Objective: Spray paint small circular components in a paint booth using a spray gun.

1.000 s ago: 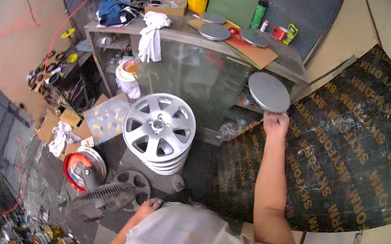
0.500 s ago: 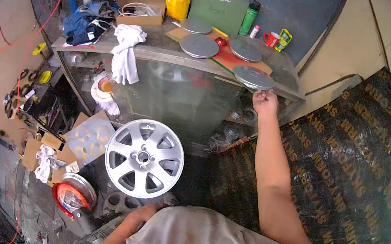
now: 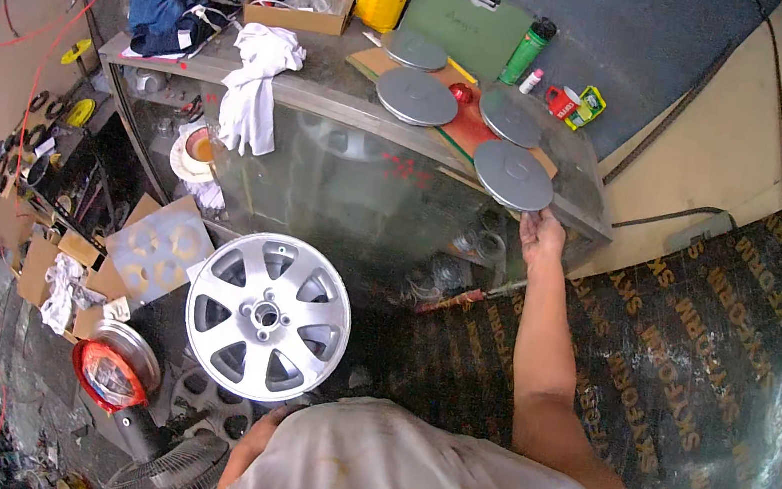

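1. Right hand's grip [image 3: 542, 235] holds the near rim of a flat, round, silver-grey disc [image 3: 513, 175], which lies ahead and slightly left, without a long axis, over the near-right edge of the grey surface [image 3: 329, 73].
2. 3 similar silver-grey discs [image 3: 417, 97] lie beyond on a red-and-tan sheet [image 3: 466, 120].
3. Left hand [image 3: 277, 417], farther from them, sits beside the silver 7-spoke wheel [image 3: 267, 315]; mostly hidden, its state cannot be told.
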A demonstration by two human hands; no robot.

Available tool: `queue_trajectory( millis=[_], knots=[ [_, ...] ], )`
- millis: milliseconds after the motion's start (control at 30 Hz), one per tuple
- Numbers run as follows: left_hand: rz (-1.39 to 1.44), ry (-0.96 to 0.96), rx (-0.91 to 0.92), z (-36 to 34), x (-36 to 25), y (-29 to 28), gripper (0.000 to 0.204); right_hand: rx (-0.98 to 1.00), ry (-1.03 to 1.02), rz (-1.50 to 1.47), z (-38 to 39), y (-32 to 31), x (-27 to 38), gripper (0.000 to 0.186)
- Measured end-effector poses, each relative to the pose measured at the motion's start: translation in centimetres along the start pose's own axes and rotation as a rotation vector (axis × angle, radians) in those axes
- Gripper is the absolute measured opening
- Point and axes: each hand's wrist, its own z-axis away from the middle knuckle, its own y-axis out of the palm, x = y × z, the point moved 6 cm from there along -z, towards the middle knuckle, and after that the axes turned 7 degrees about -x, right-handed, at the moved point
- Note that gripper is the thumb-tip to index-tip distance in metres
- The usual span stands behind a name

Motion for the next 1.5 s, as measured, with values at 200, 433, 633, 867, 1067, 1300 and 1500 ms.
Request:
queue_trajectory(
  millis=[200,433,633,867,1067,1300,1500],
  knots=[
    [0.048,-0.062,-0.059,-0.9,0.5,-0.8,0.055,-0.05,-0.1,0.189,0.6,-0.6,0.2,0.016],
    [0.131,-0.163,-0.143,-3.4,-0.8,-0.7,0.055,0.13,-0.061,0.152,0.6,-3.8,-3.5,0.02],
    [0.293,-0.265,-0.325,-4.9,-3.2,-0.1,0.056,0.479,0.255,0.683,7.4,-19.7,-24.7,0.031],
    [-0.349,-0.642,-0.438,2.5,5.2,0.7,0.055,0.822,0.203,1.236,3.9,-35.6,-36.3,0.022],
    [-0.295,-0.433,-0.51,7.6,9.2,2.6,0.046,0.475,0.483,1.144,-2.6,-39.7,-34.2,0.024],
    [-0.282,-0.39,-0.618,3.6,5.0,3.0,0.027,0.429,0.436,0.999,-0.2,-28.7,-32.3,0.017],
    [-0.205,-0.507,-0.67,0.3,-4.3,6.3,0.036,0.852,0.447,1.189,6.4,-27.8,-39.5,0.017]
  ],
)
